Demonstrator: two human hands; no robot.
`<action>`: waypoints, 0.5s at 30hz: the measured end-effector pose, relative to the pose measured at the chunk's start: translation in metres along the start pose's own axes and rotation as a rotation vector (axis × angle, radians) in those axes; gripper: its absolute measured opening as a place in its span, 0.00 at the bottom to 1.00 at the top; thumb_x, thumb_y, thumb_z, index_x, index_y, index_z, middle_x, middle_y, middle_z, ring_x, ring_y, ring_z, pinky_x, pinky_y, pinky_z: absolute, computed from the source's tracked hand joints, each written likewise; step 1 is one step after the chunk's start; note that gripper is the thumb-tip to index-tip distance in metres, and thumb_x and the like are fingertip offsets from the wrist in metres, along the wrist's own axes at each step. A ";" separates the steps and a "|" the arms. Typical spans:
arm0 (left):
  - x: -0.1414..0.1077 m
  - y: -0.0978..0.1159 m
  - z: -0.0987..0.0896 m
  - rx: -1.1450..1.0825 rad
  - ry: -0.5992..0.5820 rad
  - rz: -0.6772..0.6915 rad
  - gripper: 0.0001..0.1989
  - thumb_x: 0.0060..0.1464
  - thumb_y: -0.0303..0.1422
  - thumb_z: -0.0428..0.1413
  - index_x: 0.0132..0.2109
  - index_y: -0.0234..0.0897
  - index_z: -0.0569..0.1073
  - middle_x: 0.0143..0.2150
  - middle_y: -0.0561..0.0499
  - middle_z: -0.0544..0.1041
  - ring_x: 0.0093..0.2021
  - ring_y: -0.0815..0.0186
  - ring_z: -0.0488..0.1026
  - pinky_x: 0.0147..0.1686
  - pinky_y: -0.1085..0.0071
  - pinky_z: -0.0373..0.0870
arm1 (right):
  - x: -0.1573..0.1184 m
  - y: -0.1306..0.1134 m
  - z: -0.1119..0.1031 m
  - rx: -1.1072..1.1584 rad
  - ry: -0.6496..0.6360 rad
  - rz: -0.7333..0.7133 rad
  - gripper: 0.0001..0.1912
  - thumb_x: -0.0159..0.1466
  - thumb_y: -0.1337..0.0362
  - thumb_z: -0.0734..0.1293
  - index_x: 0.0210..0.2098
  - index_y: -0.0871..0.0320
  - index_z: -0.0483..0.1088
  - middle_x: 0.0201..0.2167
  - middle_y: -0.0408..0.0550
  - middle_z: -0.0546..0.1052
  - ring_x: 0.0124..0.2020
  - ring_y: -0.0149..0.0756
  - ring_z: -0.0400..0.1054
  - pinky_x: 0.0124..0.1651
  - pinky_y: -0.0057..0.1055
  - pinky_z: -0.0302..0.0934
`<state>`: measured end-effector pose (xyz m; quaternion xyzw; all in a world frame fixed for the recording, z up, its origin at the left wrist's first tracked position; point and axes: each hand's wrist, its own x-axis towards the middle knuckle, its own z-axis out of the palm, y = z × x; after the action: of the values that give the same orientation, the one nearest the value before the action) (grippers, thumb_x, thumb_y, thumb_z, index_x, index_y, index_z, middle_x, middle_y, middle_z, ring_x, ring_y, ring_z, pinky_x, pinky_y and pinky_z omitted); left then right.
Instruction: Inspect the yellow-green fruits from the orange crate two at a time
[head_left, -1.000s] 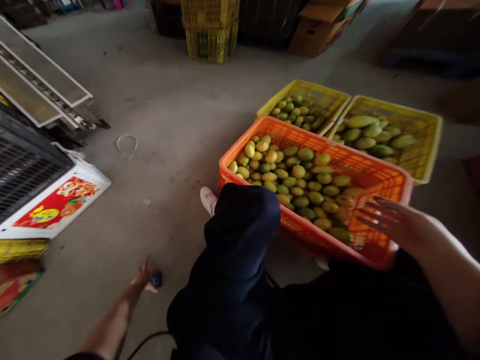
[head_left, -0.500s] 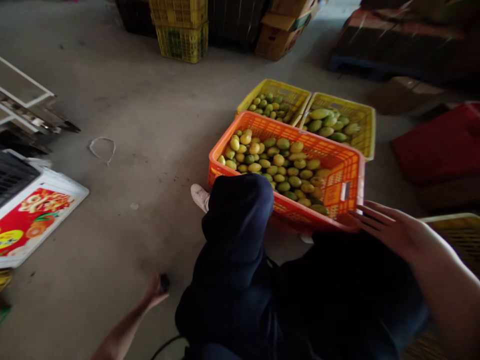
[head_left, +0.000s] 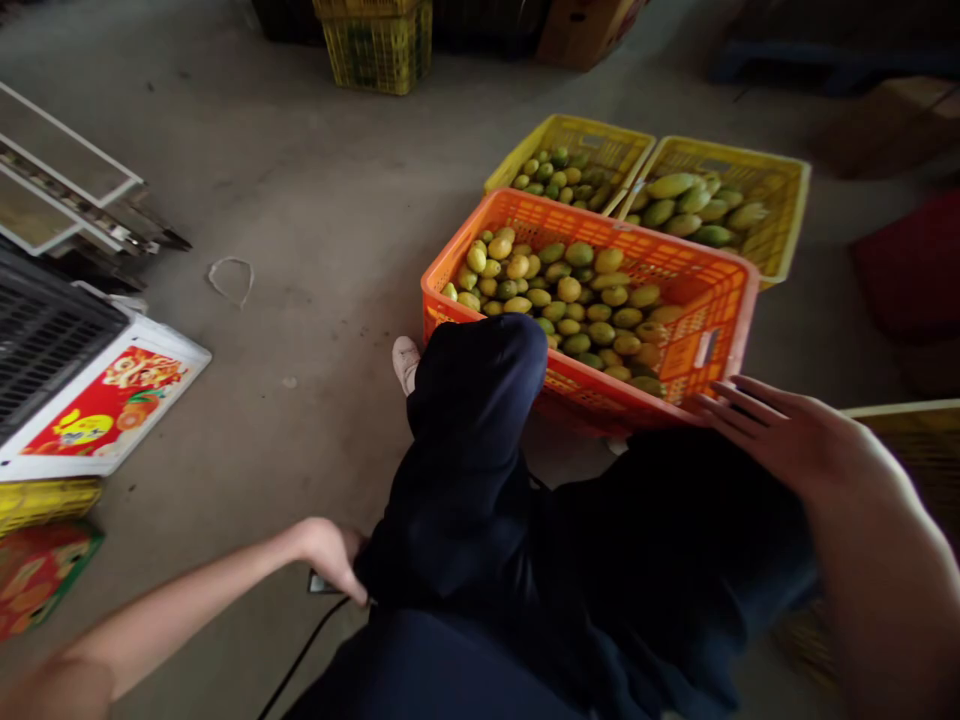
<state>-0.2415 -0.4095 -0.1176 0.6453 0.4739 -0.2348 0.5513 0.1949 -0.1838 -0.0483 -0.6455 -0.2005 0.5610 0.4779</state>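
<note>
A person sits on a concrete floor (head_left: 315, 200) with knees drawn up in dark trousers (head_left: 480, 450), an orange crate (head_left: 720, 300) of small yellow-green fruit (head_left: 570, 300) set just beyond the knees. The right hand (head_left: 780, 435) hovers at the crate's near right corner, fingers (head_left: 731, 400) spread and extended toward the rim, palm down; whether the fingertips touch the plastic cannot be told from this angle. The left hand (head_left: 334, 555) is low beside the left thigh, curled against the trouser fabric over a small dark object (head_left: 321, 583) on the floor, from which a thin black cable (head_left: 300, 655) trails toward the viewer (how firmly the object is gripped is hidden by the hand itself). A pale shoe (head_left: 406, 360) shows beside the left knee, close to the crate's near left corner.

Behind the orange crate stand two yellow crates side by side: the left one (head_left: 600, 140) holds small green fruit, the right one (head_left: 780, 190) larger green mangoes (head_left: 682, 205). Stacked yellow crates (head_left: 379, 40) sit at the far edge of the floor. To the left lie a white carton with a red printed panel (head_left: 112, 410), a dark slatted crate (head_left: 45, 340) on top of it, and metal frames (head_left: 67, 190). A loop of string (head_left: 231, 280) lies on the bare concrete.
</note>
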 end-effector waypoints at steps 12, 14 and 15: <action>-0.025 0.037 -0.013 0.280 0.161 -0.001 0.14 0.40 0.43 0.58 0.33 0.39 0.76 0.31 0.49 0.78 0.32 0.59 0.76 0.33 0.68 0.70 | -0.007 0.011 -0.003 -0.073 -0.090 0.010 0.14 0.57 0.66 0.57 0.30 0.60 0.75 0.49 0.60 0.73 0.42 0.45 0.71 0.60 0.49 0.51; -0.015 0.036 -0.018 0.252 0.299 0.030 0.20 0.42 0.41 0.58 0.43 0.37 0.74 0.38 0.46 0.78 0.37 0.58 0.75 0.38 0.67 0.69 | -0.007 0.014 0.000 -0.088 -0.117 0.020 0.14 0.57 0.66 0.57 0.30 0.59 0.75 0.48 0.60 0.73 0.42 0.44 0.71 0.58 0.47 0.53; -0.008 0.035 -0.020 0.249 0.362 0.042 0.24 0.42 0.39 0.58 0.48 0.36 0.71 0.43 0.44 0.77 0.39 0.57 0.75 0.40 0.66 0.69 | -0.008 0.015 0.002 -0.093 -0.128 0.027 0.14 0.57 0.66 0.57 0.29 0.59 0.75 0.48 0.59 0.73 0.42 0.43 0.71 0.58 0.46 0.55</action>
<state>-0.2192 -0.3919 -0.0880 0.7496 0.5191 -0.1603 0.3780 0.1865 -0.1962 -0.0569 -0.6324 -0.2477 0.5978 0.4259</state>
